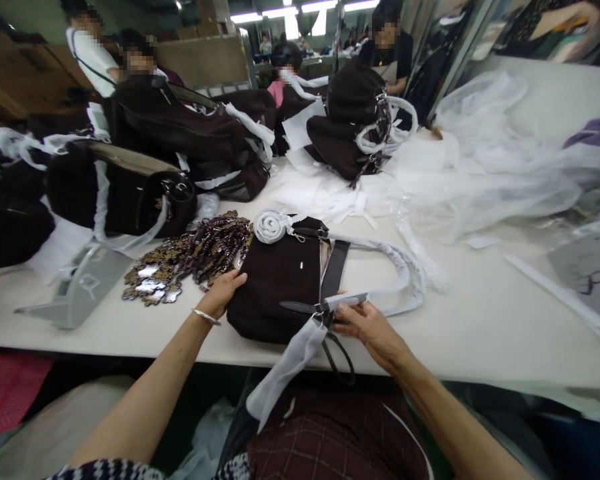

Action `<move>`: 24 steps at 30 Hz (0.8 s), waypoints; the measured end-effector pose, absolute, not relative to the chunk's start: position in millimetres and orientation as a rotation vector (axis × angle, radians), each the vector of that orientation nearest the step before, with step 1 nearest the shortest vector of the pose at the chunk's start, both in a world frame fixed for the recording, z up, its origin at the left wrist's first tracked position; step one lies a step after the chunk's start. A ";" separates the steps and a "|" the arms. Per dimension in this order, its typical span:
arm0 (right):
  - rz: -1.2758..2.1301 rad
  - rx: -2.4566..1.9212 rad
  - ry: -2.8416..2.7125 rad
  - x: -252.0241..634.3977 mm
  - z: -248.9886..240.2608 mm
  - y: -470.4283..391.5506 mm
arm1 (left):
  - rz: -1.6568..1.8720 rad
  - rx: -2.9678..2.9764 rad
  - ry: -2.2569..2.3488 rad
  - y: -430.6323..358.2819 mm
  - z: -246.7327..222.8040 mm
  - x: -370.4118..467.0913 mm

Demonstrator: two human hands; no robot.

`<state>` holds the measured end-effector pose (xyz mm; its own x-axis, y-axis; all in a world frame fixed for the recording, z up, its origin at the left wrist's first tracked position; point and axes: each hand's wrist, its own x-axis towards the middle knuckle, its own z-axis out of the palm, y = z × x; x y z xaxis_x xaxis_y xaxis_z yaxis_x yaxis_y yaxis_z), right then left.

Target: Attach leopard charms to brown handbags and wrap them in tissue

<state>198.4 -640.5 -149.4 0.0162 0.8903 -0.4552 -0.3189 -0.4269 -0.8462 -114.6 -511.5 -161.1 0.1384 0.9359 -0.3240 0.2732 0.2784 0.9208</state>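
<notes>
A dark brown handbag (pixel 277 287) lies flat on the white table, its opening facing right. My left hand (pixel 224 293) holds the bag's left edge, thumb on top and the other fingers partly hidden. At the opening's near corner, my right hand (pixel 367 327) is closed on the wrapped shoulder strap (pixel 347 300) close to its metal ring. The strap loops out to the right in white wrapping. A loose white wrapped piece (pixel 287 367) hangs from the ring over the table edge, beside a dark cord loop (pixel 347 363). A white wrapped coil (pixel 270 227) rests at the bag's far left corner.
Patterned tags with cords (pixel 190 257) are heaped left of the bag, near a grey tape dispenser (pixel 87 287). More dark bags (pixel 180 140) pile up behind. Thin white packing sheets (pixel 500 167) cover the right rear. Several people are across the table.
</notes>
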 end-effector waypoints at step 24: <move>0.415 -1.774 -2.034 181.0 -174.1 -704.8 | 0.421 1.150 1.072 -689.0 -186.4 -2.5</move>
